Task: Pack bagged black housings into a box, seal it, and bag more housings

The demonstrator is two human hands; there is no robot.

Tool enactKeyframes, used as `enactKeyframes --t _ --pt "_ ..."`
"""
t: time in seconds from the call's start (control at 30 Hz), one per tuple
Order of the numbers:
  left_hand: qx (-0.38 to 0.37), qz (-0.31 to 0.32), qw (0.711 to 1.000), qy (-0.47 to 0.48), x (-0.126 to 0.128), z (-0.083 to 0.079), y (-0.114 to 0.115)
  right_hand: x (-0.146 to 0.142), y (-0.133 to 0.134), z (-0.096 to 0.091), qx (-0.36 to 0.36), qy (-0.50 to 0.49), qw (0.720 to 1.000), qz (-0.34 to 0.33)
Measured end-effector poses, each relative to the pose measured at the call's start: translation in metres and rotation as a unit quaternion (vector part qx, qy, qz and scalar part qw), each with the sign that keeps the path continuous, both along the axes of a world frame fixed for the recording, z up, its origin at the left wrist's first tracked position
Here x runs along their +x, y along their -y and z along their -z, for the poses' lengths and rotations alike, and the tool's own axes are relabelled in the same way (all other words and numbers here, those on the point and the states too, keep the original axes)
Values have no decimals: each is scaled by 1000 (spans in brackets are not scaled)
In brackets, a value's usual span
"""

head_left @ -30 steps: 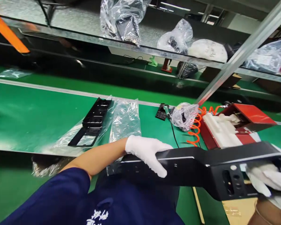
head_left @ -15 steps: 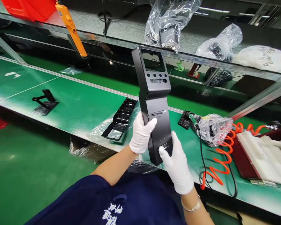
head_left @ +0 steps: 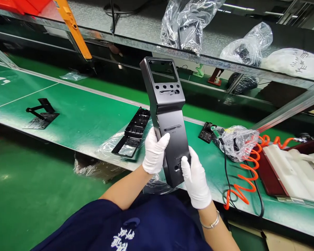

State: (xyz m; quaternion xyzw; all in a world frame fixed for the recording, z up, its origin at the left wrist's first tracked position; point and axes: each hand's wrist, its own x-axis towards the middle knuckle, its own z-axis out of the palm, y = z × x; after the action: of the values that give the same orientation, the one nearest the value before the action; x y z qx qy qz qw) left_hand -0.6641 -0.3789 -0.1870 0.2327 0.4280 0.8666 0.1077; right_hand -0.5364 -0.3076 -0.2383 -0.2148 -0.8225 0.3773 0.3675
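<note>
Both my hands, in white gloves, hold up a long black plastic housing above the front edge of the bench. It has a rectangular window at its upper end, a row of round holes below that, and slots further down. My left hand is closed round its left side, thumb on the front face. Along the lower right edge my right hand grips it, thumb near a small hole. A second black housing part, its ribbed inside facing up, lies on clear plastic to the left.
On the green bench are a black stand, a plastic-wrapped item, a coiled orange hose and a dark red tray with white foam. An orange electric screwdriver hangs at left. Bagged parts sit on the shelf.
The housing has shifted slightly left and down in view, and its tilt has changed a little. My right thumb has moved off the lower slot, exposing the hole there.
</note>
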Motion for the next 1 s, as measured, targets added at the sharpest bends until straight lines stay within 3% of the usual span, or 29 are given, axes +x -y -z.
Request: enactKeyframes --t 0.13,0.27,0.33,0.53,0.63,0.8,0.9,0.97,1.0 --pt "-2 -26 1000 8 -7 1 -2 11 -1 -6 -55 -60 996 -23" --pt "28 -61 998 5 -10 -2 -4 16 5 -4 33 -60 998 9" --pt "27 -74 997 0 -9 -4 -6 12 10 0 37 -61 997 13" --pt "34 -91 995 -17 -3 -1 -12 2 19 9 -109 -80 991 -4" --pt "59 -95 994 -10 -5 0 -14 5 14 9 -150 -82 985 -32" --pt "124 -24 990 58 -14 -10 -13 13 4 5 -221 -145 965 2" --pt "144 7 985 97 -16 -13 -13 13 8 6 -298 -120 942 -94" --pt "144 28 982 120 -17 -10 -17 12 13 10 -296 -114 939 -129" --pt "141 42 980 131 -17 -7 -20 13 15 13 -272 -121 948 -111"
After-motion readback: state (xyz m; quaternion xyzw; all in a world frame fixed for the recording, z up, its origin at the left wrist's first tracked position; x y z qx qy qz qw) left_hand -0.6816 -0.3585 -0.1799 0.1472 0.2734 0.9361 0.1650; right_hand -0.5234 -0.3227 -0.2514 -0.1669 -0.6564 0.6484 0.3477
